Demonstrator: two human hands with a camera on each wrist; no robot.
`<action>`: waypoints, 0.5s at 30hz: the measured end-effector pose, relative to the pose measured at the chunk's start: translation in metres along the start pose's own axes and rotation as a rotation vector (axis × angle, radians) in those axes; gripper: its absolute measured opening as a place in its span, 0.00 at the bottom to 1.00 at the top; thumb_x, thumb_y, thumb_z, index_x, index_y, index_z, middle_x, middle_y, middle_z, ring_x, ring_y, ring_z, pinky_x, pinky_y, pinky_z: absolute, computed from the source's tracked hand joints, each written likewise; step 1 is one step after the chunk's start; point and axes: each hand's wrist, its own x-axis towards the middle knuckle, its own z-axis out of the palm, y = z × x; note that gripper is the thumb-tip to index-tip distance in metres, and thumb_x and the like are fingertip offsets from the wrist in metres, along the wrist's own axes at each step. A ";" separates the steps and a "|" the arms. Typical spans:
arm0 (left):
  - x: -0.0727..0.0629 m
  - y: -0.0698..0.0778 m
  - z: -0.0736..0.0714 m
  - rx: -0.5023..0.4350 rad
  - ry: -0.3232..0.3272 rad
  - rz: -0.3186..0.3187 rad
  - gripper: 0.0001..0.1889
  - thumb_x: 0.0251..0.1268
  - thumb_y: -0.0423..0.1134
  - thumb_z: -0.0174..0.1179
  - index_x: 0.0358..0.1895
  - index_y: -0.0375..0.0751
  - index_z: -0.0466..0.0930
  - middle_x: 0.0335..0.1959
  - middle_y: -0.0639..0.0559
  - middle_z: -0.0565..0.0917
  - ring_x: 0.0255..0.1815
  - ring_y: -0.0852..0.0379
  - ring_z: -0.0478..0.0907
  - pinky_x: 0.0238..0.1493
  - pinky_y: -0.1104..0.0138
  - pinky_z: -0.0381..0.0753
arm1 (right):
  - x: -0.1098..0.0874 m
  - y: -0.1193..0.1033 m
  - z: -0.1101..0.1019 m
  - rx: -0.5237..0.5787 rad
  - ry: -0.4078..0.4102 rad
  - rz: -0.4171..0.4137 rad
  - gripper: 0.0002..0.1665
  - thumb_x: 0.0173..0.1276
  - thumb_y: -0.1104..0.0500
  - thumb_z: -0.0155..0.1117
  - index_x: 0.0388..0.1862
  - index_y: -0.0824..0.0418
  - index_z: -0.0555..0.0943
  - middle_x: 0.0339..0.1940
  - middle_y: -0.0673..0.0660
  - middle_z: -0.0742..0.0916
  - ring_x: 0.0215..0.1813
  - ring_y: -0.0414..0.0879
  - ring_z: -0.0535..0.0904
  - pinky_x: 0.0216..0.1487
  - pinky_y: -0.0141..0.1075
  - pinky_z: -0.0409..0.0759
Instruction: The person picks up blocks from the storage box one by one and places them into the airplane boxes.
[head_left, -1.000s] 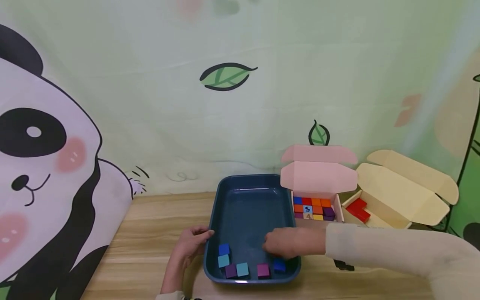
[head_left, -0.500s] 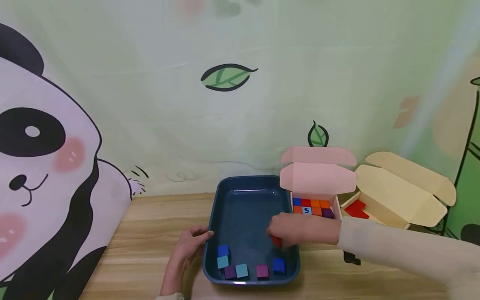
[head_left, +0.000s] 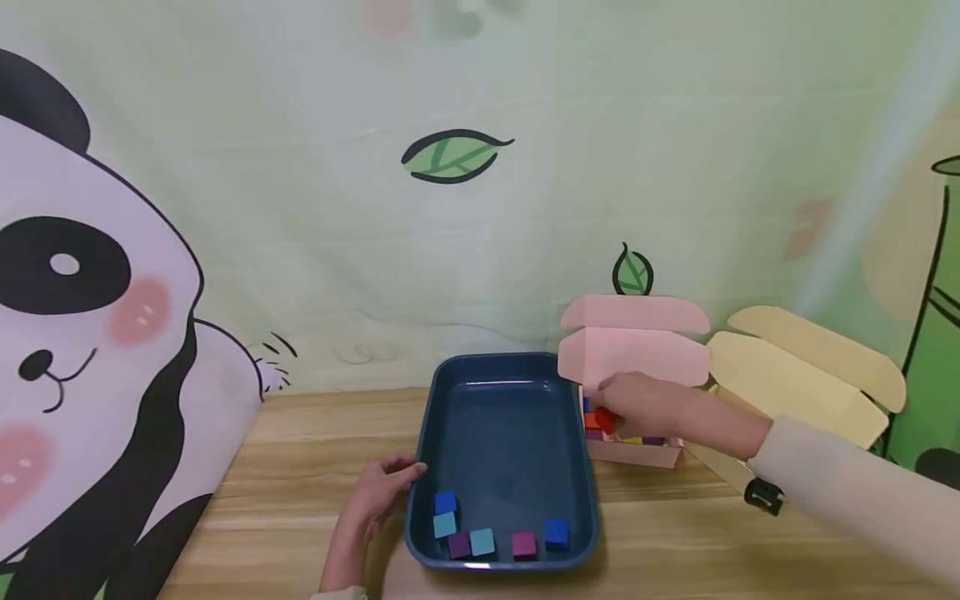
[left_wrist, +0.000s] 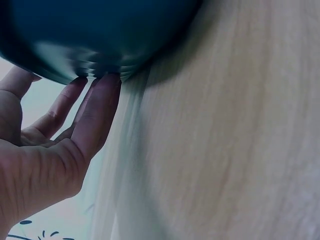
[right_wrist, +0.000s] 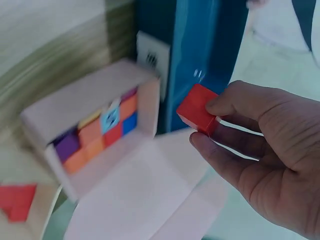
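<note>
My left hand (head_left: 378,492) holds the left rim of a dark blue tray (head_left: 506,450). In the left wrist view its fingertips (left_wrist: 107,82) rest against the tray's outer wall, and the thumb tip is hidden by the rim. Between thumb and fingers, my right hand (head_left: 645,404) pinches a red cube (right_wrist: 200,105), held over the open pink box (head_left: 633,452). Several coloured cubes, among them a light blue one with a 5 (right_wrist: 110,119), sit in rows in that box. Near the tray's front edge lie blue (head_left: 557,533), magenta (head_left: 524,546), light blue (head_left: 482,542) and purple cubes (head_left: 459,546).
Right of the pink box stands an open yellow box (head_left: 795,387) with red blocks (right_wrist: 19,200) inside, partly behind the right arm. All stand on a wooden table (head_left: 315,467). A panda-printed cloth (head_left: 330,208) hangs behind it.
My right hand has left the tray's front right, carrying the red cube right and away from me to above the pink box. The left hand stays at the tray's rim.
</note>
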 end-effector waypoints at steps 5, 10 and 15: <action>0.000 -0.001 -0.004 -0.003 0.024 0.001 0.25 0.67 0.42 0.68 0.61 0.30 0.77 0.53 0.38 0.80 0.43 0.49 0.80 0.45 0.54 0.88 | -0.012 0.032 -0.008 0.000 -0.043 0.137 0.15 0.56 0.67 0.77 0.43 0.63 0.86 0.33 0.51 0.85 0.35 0.44 0.76 0.38 0.34 0.82; -0.001 -0.001 -0.005 -0.003 0.016 0.002 0.25 0.67 0.42 0.69 0.61 0.30 0.78 0.53 0.38 0.80 0.43 0.49 0.79 0.44 0.56 0.88 | -0.030 0.073 -0.007 0.046 -0.124 0.259 0.10 0.58 0.67 0.74 0.39 0.62 0.85 0.29 0.50 0.82 0.32 0.44 0.74 0.34 0.34 0.79; -0.001 -0.001 -0.003 -0.009 0.009 -0.005 0.25 0.67 0.41 0.68 0.61 0.29 0.78 0.52 0.38 0.80 0.45 0.48 0.79 0.44 0.56 0.88 | -0.051 0.105 -0.004 0.056 -0.160 0.341 0.07 0.56 0.68 0.73 0.32 0.63 0.82 0.25 0.50 0.81 0.28 0.44 0.73 0.29 0.33 0.77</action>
